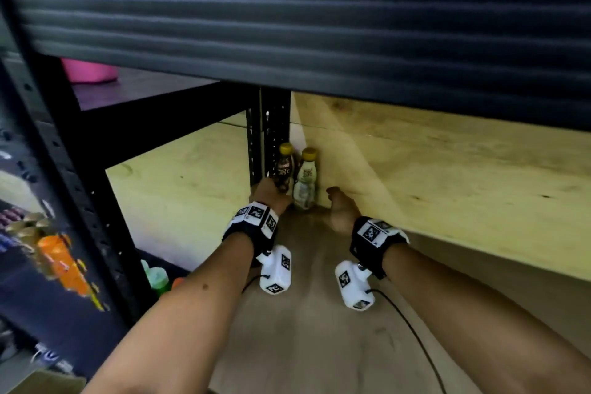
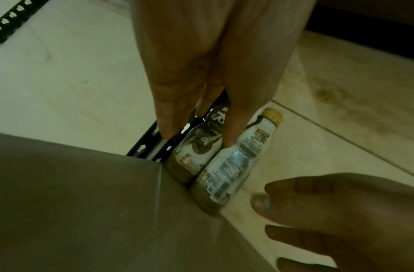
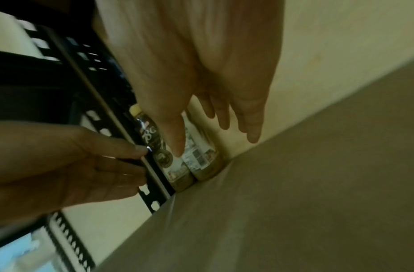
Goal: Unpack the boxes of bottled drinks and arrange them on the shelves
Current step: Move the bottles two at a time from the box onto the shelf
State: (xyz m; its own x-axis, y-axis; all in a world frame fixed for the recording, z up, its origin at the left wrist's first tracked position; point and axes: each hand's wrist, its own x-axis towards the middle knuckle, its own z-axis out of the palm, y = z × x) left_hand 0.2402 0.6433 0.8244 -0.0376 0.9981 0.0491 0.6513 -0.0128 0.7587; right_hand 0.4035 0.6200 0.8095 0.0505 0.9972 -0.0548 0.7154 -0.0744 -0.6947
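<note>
Two small yellow-capped bottles stand upright, side by side, in the back corner of a low shelf [image 1: 303, 313]. The dark-labelled bottle [image 1: 285, 169] is on the left against the black post [image 1: 271, 137]. The white-labelled bottle [image 1: 306, 182] touches it on the right. My left hand [image 1: 268, 193] reaches to the dark bottle [image 2: 196, 147] with straight fingers [image 2: 166, 127] beside the post and the thumb [image 2: 231, 136] between the two bottles. My right hand [image 1: 340, 208] lies open just right of the white bottle [image 3: 198, 152], its fingers [image 3: 252, 132] straight near the wall.
A dark ribbed shelf edge [image 1: 287, 25] hangs low overhead. A plywood panel [image 1: 447, 176] closes the right side. To the left, beyond the black frame, are a pink container [image 1: 89, 72], orange bottles [image 1: 62, 262] and a green bottle [image 1: 158, 278]. A cable [image 1: 412, 333] trails on the shelf.
</note>
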